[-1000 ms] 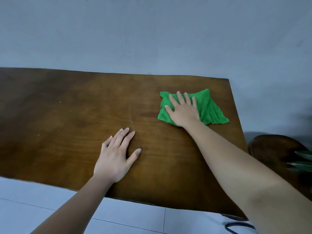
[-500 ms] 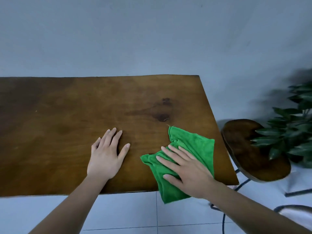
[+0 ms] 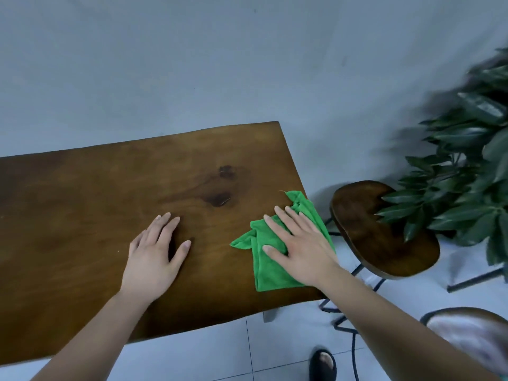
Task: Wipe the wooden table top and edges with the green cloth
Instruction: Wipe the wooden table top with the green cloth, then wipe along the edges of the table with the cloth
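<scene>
Dark brown wooden table top [image 3: 82,204] with visible grain and a darker knot stain near frame centre fills the left and middle of the frame; surface smooth, slightly glossy, right edge slanting from upper centre down to lower right. Crumpled bright green microfibre cloth [image 3: 268,268] lies at the table's right edge, centre-right of frame, fuzzy texture, folded unevenly, one corner pointing left, its right side at or slightly over the edge. Right hand [image 3: 302,248] lies flat on the cloth, palm down, fingers [image 3: 277,224] spread wide, pressing rather than gripping. Left hand [image 3: 154,259] is flat on bare wood just left of the cloth, apart from it, fingers loosely spread, thumb out to the right, holding nothing.

Right of the table: rounded dark wooden stool seat [image 3: 384,229] on thin black metal legs, near the table edge. Leafy dark green plant [image 3: 467,171] at the right frame edge, leaves overlapping the stool seat, partly blurred. Second rounded seat [image 3: 472,336] at lower right, blurred. Foot in black sandal [image 3: 323,364] at bottom on white tiled floor [image 3: 209,353]. Plain pale grey-blue wall [image 3: 220,64] across the top.
</scene>
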Tool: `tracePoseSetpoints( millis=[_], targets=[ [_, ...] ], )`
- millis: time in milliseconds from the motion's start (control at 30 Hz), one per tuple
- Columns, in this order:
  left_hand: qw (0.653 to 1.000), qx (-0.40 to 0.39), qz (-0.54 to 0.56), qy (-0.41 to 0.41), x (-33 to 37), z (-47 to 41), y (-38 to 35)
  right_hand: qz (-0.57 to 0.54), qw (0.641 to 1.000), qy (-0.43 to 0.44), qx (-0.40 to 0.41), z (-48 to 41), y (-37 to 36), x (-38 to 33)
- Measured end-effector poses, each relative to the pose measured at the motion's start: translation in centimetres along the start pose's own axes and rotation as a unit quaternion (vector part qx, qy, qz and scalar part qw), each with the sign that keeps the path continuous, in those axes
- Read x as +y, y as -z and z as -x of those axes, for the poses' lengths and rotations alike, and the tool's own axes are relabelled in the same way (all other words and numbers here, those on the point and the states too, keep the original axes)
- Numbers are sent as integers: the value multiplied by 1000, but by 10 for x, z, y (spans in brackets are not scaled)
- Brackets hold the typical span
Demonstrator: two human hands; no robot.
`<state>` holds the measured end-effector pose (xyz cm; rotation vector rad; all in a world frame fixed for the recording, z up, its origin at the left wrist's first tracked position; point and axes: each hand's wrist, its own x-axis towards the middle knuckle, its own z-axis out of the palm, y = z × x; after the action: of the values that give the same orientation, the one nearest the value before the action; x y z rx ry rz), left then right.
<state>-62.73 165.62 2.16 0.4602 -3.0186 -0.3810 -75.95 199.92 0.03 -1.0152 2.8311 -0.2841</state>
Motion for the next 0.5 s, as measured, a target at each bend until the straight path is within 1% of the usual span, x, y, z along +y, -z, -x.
tracePoseSetpoints(
  millis=[133,233,367,433,500],
  targets=[
    [1000,-6,14,-22,65,-36,-17,-17,1000,6,2,-36,6,20],
    [999,-3,31,-14,107,-64,-37,-46,998,4,33,-62,6,36],
    [1000,12,18,-4,143,-96,-59,-103,992,-9,69,-94,3,52],
    [1000,15,15,-1,156,-113,-65,-157,981,-27,109,-103,0,61],
    [1000,13,11,1,164,-128,-68,-256,952,-77,150,-102,-1,68]
  ],
)
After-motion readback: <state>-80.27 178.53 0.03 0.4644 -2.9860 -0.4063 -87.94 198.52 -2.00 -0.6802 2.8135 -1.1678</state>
